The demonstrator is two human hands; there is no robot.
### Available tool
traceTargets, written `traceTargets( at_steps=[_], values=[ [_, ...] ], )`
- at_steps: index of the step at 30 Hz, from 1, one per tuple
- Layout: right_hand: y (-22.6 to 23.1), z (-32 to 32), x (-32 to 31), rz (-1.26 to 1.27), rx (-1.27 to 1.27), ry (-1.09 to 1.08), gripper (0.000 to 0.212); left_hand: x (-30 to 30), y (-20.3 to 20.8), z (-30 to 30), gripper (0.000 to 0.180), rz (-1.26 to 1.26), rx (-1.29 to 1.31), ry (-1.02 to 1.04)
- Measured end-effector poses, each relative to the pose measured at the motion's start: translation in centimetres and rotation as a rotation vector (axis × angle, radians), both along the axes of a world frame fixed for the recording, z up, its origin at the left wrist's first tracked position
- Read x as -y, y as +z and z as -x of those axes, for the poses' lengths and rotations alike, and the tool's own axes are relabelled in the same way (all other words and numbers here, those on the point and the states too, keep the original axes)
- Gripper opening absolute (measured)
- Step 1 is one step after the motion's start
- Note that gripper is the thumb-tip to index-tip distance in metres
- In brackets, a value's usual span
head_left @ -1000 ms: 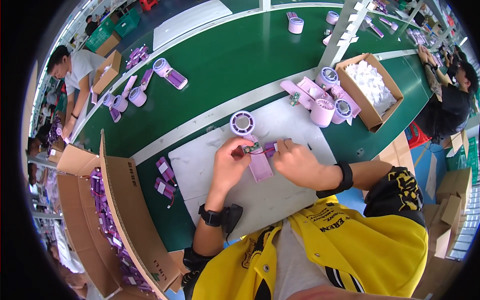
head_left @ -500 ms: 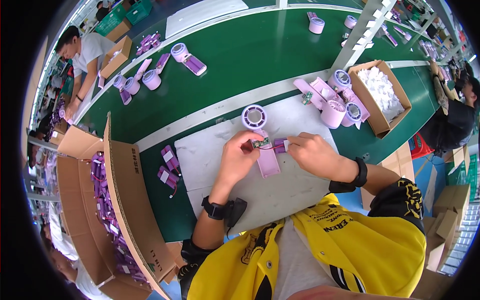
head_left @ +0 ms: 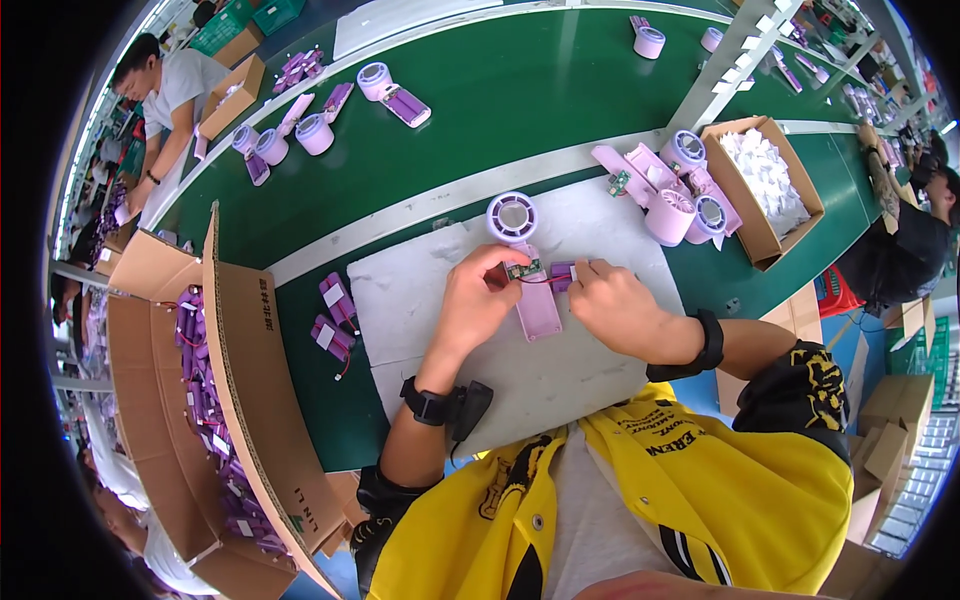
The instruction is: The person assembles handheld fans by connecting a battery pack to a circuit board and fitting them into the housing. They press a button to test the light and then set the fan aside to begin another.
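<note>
A small handheld fan with a round lilac head [head_left: 511, 218] lies in front of me, its pink handle shell [head_left: 539, 312] open towards me. At the handle's upper end sits a green circuit board [head_left: 524, 269], pinched along its left side by the thumb and forefinger of my left hand [head_left: 478, 300]. A red wire [head_left: 541, 281] runs from the board towards a purple battery pack [head_left: 562, 277] right of the handle. My right hand [head_left: 625, 308] has its fingers closed on the pack's right end, covering part of it.
Beneath the fan is a grey-white mat [head_left: 420, 290]. Two battery packs [head_left: 338, 302] lie left of it, beside a carton [head_left: 250, 400] filled with more. Several fan parts [head_left: 670, 213] and a box of white pieces [head_left: 765, 180] stand at right. Co-workers sit at both sides.
The view has shifted slightly. My right-hand fingers have curled in closer around the battery pack's end; my left hand stays at the circuit board.
</note>
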State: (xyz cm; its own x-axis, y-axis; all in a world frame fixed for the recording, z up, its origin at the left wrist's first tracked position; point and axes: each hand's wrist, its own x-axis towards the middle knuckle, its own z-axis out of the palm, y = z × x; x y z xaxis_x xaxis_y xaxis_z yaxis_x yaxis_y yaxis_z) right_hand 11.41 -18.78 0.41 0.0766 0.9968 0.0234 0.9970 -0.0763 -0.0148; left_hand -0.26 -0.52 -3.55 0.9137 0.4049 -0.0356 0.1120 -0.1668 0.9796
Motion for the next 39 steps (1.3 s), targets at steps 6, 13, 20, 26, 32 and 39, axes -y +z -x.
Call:
traceTargets(
  at_steps=[6, 13, 20, 26, 32, 39],
  values=[
    [0.2, -2.5, 0.6, -0.106, -0.099, 0.079, 0.012, -0.3, 0.6, -0.3, 0.030, -0.039, 0.000, -0.010],
    [1.3, -0.8, -0.6, -0.002, -0.018, 0.056, 0.006, -0.1, 0.8, -0.4, 0.029, -0.064, -0.007, -0.011],
    [0.1, -1.2, 0.0, -0.099, -0.045, 0.015, 0.007, 0.0, 0.8, -0.6, 0.030, -0.046, -0.002, -0.008],
    [0.2, -2.9, 0.5, -0.218, -0.310, -0.108, 0.006, 0.0, 1.2, -0.6, 0.030, -0.039, -0.016, -0.011],
    [2.9, -7.1, 0.5, -0.164, -0.644, -0.232, 0.007, 0.1, 1.1, -0.2, 0.029, -0.048, 0.010, -0.015],
    [0.4, -18.5, -6.3, -0.716, 0.061, -0.327, 0.031, -0.4, 0.3, -0.3, 0.028, -0.043, 0.007, -0.056]
  ],
)
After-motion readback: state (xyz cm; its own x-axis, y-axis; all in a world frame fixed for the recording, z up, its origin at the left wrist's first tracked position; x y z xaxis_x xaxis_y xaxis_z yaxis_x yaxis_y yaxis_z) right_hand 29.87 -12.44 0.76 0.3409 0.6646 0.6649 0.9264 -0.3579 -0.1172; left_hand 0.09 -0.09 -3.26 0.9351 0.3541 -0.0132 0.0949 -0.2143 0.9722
